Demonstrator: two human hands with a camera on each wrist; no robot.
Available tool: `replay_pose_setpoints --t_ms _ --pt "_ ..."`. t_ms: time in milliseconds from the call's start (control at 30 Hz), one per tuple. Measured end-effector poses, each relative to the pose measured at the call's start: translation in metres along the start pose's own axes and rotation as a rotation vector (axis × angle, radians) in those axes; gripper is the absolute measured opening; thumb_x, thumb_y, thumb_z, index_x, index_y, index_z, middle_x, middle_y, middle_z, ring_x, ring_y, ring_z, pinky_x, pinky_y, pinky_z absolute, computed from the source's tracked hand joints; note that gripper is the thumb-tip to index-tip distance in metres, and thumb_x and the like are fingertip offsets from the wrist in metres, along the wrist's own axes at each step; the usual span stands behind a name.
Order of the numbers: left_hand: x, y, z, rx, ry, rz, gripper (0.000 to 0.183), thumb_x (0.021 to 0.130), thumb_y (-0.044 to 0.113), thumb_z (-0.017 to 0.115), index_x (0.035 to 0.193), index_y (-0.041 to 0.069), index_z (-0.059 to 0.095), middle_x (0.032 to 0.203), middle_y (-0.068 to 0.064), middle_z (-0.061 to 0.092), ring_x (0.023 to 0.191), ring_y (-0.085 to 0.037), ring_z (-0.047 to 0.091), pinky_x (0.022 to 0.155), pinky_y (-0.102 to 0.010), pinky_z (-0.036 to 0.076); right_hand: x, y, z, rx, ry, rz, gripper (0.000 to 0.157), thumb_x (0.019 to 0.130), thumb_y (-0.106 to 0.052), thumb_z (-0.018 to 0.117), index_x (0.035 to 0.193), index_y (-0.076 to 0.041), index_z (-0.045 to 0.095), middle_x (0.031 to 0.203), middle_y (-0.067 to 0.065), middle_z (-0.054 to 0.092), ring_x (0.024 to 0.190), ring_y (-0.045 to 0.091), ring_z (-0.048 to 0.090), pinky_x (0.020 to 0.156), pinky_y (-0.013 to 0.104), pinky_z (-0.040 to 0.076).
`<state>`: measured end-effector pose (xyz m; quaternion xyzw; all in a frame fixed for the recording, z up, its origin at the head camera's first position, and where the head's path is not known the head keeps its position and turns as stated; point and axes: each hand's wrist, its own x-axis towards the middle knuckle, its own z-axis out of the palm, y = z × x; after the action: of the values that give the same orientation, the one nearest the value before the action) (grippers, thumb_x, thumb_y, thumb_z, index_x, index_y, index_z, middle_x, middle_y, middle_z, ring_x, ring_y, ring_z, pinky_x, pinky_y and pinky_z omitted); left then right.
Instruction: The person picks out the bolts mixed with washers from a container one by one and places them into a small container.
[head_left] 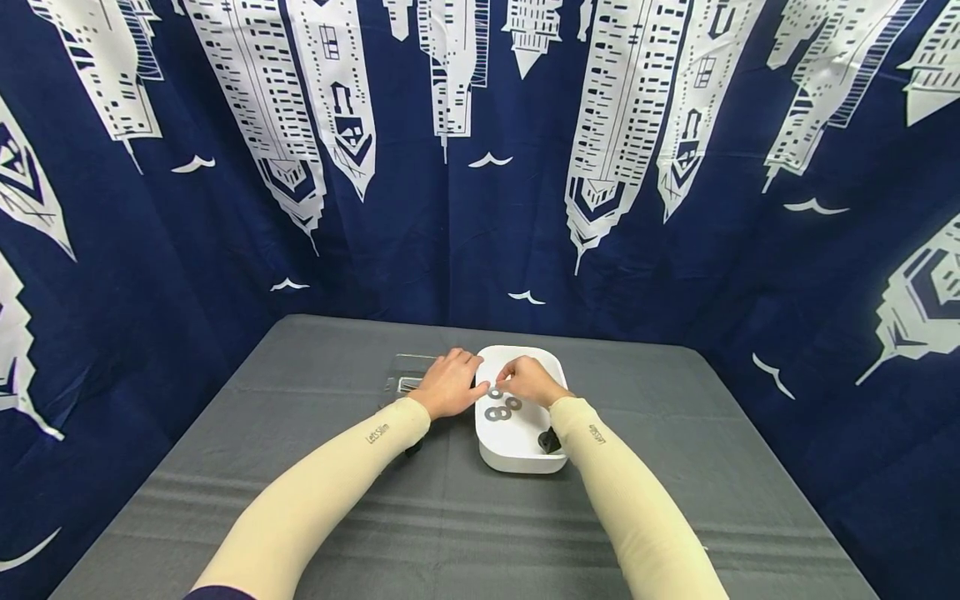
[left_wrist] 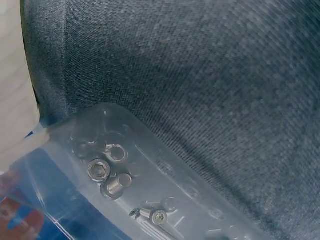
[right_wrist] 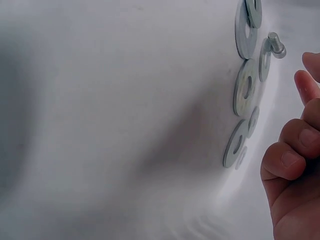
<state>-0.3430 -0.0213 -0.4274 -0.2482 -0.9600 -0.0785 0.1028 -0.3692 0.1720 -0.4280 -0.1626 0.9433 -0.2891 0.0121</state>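
Note:
My left hand (head_left: 447, 385) lies with its fingers extended between a clear plastic container (head_left: 405, 364) and a white bin (head_left: 521, 464), its thumb at the bin's left rim. My right hand (head_left: 530, 382) reaches into the bin, fingertips near the flat metal washers (right_wrist: 245, 87) on its floor. In the right wrist view the lower fingers (right_wrist: 287, 157) are curled, and the frame edge cuts off the rest; whether they pinch anything cannot be made out. A small bolt (right_wrist: 276, 46) shows beside the washers, apart from the visible fingertips.
Inside the clear container lie several metal screws (left_wrist: 99, 170). A black object (head_left: 550, 440) sits in the bin's near right corner, partly behind the right sleeve. Grey cloth (head_left: 465, 533) covers the table; a blue patterned curtain (head_left: 450, 225) hangs behind.

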Motion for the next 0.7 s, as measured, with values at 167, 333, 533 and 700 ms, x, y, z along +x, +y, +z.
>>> replay_pose_setpoints --t_ms 167,333,533,700 --pt "0.001 0.000 0.001 -0.010 0.011 0.021 0.055 0.102 0.044 0.051 0.142 0.007 0.055 0.139 -0.010 0.059 0.136 -0.027 0.048 0.113 -0.046 0.040 0.002 0.000 0.005 -0.007 0.003 0.029 0.009 0.085 -0.015 0.075 0.084 -0.006 0.076 0.077 0.001 0.068 0.071 0.013 0.053 0.063 0.024 0.040" --pt "0.000 0.000 0.000 -0.055 -0.006 0.035 0.053 0.103 0.040 0.052 0.143 0.006 0.054 0.140 -0.012 0.057 0.137 -0.027 0.047 0.113 -0.042 0.041 0.003 -0.003 0.008 -0.012 0.004 0.025 0.011 0.085 -0.016 0.075 0.085 -0.005 0.077 0.076 0.000 0.068 0.068 0.012 0.052 0.060 0.023 0.040" --pt "-0.001 0.001 -0.001 -0.107 -0.027 0.042 0.051 0.103 0.036 0.052 0.144 0.005 0.053 0.140 -0.014 0.056 0.139 -0.028 0.045 0.112 -0.043 0.043 0.003 -0.006 0.011 0.002 -0.006 0.034 0.014 0.085 -0.018 0.074 0.089 -0.005 0.076 0.079 0.002 0.070 0.066 0.012 0.053 0.057 0.022 0.040" --pt "-0.001 0.001 -0.001 -0.103 -0.037 0.048 0.051 0.103 0.034 0.052 0.144 0.003 0.052 0.140 -0.015 0.056 0.139 -0.029 0.045 0.114 -0.042 0.040 0.006 -0.003 0.015 0.008 -0.011 0.044 0.015 0.085 -0.018 0.074 0.090 -0.004 0.076 0.079 0.002 0.070 0.062 0.011 0.054 0.054 0.021 0.041"
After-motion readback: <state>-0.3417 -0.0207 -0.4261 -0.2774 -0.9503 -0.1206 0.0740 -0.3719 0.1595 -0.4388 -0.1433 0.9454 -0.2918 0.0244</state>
